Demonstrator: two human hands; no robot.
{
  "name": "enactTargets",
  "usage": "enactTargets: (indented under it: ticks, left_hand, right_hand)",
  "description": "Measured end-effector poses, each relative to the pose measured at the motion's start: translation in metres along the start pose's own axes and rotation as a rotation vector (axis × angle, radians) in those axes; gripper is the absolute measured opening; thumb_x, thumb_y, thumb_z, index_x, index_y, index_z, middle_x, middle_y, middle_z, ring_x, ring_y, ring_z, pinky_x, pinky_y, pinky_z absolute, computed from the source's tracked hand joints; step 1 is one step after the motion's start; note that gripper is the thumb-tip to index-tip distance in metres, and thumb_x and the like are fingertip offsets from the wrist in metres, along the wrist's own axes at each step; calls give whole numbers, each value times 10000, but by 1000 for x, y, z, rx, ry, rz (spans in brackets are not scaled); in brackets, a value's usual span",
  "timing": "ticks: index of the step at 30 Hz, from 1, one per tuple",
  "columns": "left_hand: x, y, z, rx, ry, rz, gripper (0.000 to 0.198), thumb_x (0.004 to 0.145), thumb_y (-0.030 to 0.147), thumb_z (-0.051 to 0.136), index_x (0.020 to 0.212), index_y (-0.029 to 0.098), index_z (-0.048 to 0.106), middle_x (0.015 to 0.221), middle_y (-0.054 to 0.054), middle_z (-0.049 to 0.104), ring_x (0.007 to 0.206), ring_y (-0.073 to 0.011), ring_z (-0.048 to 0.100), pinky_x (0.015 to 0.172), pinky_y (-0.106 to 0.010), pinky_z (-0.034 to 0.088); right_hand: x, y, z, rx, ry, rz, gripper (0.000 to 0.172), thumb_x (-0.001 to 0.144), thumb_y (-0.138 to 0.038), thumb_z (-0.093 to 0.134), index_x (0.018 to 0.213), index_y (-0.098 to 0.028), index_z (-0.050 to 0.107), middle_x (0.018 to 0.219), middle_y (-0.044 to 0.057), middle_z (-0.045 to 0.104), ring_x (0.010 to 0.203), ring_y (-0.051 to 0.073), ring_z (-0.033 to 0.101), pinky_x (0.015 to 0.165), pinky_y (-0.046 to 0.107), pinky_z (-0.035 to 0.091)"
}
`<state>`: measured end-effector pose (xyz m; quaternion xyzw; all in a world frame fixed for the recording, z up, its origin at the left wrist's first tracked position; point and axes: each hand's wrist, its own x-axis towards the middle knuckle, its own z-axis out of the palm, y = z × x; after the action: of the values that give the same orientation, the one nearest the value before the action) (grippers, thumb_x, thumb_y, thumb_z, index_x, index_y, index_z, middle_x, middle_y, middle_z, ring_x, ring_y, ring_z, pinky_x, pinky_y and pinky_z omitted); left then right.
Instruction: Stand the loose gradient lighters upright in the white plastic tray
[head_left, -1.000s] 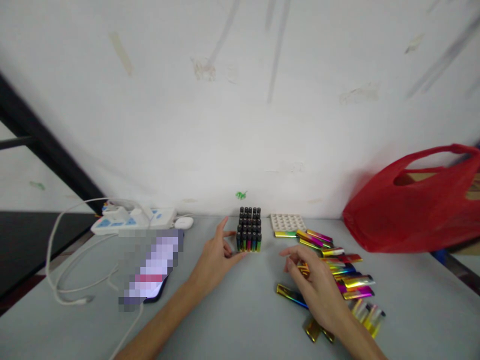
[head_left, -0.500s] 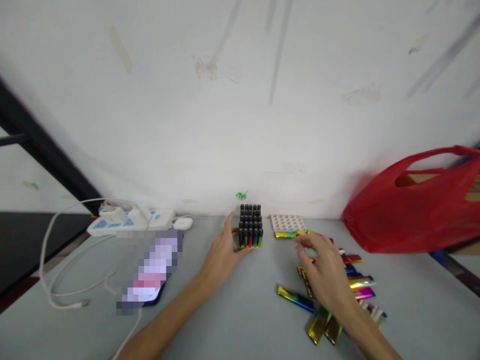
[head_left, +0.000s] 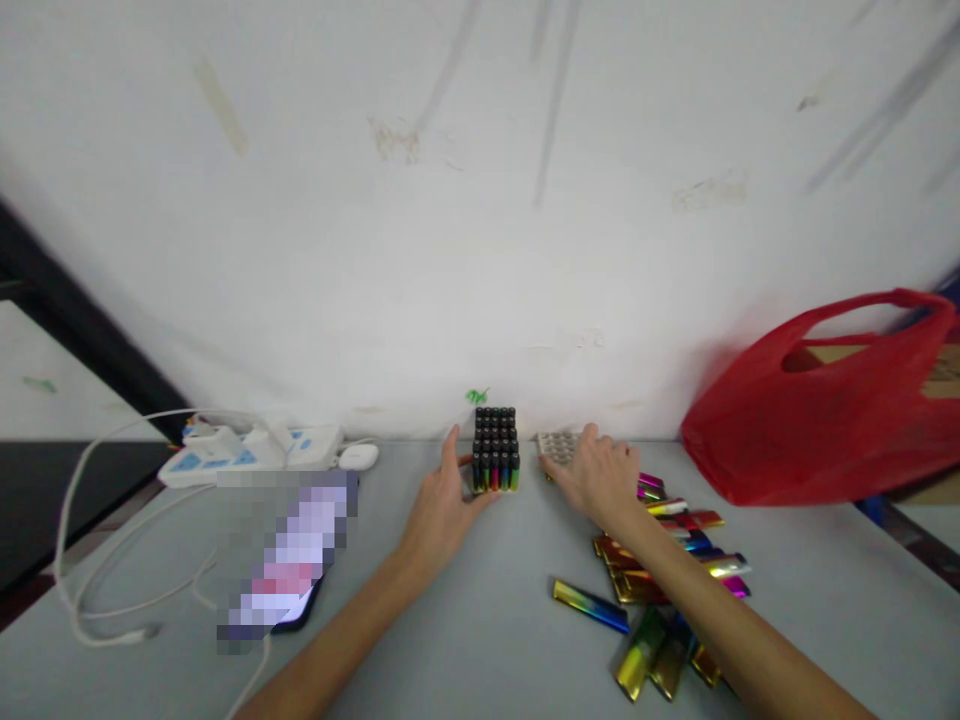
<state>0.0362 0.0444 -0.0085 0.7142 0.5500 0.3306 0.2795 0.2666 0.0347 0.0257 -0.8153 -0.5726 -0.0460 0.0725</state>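
Near the wall stands a block of black-topped, multicoloured upright sticks, packed in neat rows. My left hand is at its left front corner, thumb along the bottom front edge and a finger against the left side, gripping it. My right hand is bent over the right part of a white tray with round holes. Its fingers are curled and its thumb points left along the tray's front; what they hold, if anything, is hidden. Under my right forearm lies a pile of shiny metallic flat pieces.
A single yellow-blue metallic piece lies left of the pile. On the left are a phone, a white power strip, a white earbud case and a looped white cable. A red bag stands at the right.
My right hand has moved left and away from me, from above the pile to the white tray, covering the yellow-green piece there. My left hand stays at the block. The view has shifted slightly.
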Motion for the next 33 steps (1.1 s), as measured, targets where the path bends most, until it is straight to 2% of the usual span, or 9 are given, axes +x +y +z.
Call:
enactTargets:
  ticks: [8, 13, 16, 19, 21, 24, 27, 30, 33]
  left_hand:
    - [-12, 4, -3, -12, -2, -28, 1054, 892, 267, 805, 1732, 143, 182, 1240, -157, 799, 823, -244, 765, 940, -443, 614]
    - [-35, 2, -8, 11, 68, -69, 1052, 841, 265, 825, 1713, 198, 241, 1360, -148, 725, 847, -223, 742, 938, -437, 619]
    - [-48, 9, -12, 41, 108, -36, 984, 870, 319, 808, 1699, 214, 289, 1441, -160, 675, 802, -205, 717, 892, -434, 633]
    - [-58, 22, -15, 15, 156, 62, 805, 925, 320, 732, 1652, 297, 387, 1485, -113, 644, 776, -177, 692, 783, -373, 643]
    - [-65, 31, -17, -33, 177, 112, 607, 990, 314, 646, 1578, 298, 492, 1366, -88, 699, 781, -182, 687, 744, -350, 642]
    - [-74, 40, -21, -206, 88, 184, 408, 1086, 384, 545, 1470, 258, 602, 1304, -105, 736, 1028, -246, 739, 935, -392, 630]
    - [-78, 42, -22, -481, -68, 114, 482, 1138, 530, 427, 1488, 237, 582, 1223, -110, 772, 1037, -278, 749, 945, -403, 620]
    - [-75, 39, -18, -665, -196, -22, 613, 1109, 659, 437, 1546, 238, 520, 1078, -85, 778, 927, -269, 745, 879, -394, 620]
    - [-67, 33, -9, -743, -254, -99, 693, 988, 580, 724, 1544, 236, 495, 1025, -67, 758, 918, -256, 736, 784, -332, 605]
  right_hand:
    - [-4, -7, -4, 54, 17, -15, 700, 946, -687, 663, 1245, -54, 650, 1196, 344, 756, 1179, 518, 704, 996, 566, 424]
    - [-8, 10, -19, 142, 30, -9, 704, 984, -798, 549, 1186, -129, 631, 1107, 267, 780, 1100, 468, 736, 930, 539, 469]
    - [-21, 22, -32, 305, 146, -37, 636, 974, -772, 589, 1192, -175, 599, 1110, 215, 774, 1109, 451, 716, 955, 549, 464]
    - [-45, 29, -41, 459, 306, -164, 631, 941, -714, 656, 1282, -190, 567, 1180, 203, 741, 1128, 430, 680, 975, 546, 475]
    - [-63, 29, -40, 595, 399, -322, 693, 925, -594, 703, 1439, -183, 487, 1342, 227, 671, 1231, 419, 635, 1043, 553, 475]
    - [-82, 28, -33, 681, 501, -611, 875, 796, -463, 777, 1530, -204, 377, 1550, 255, 541, 1394, 450, 560, 1134, 594, 442]
    - [-92, 27, -24, 648, 326, -861, 956, 705, -440, 816, 1536, -254, 380, 1635, 224, 516, 1428, 469, 552, 1182, 630, 403]
    - [-96, 25, -18, 604, 115, -958, 984, 706, -402, 826, 1582, -267, 400, 1686, 199, 497, 1483, 463, 513, 1238, 637, 358]
    - [-99, 24, -18, 587, 25, -942, 1008, 736, -362, 835, 1633, -269, 384, 1709, 191, 477, 1529, 451, 472, 1264, 638, 348]
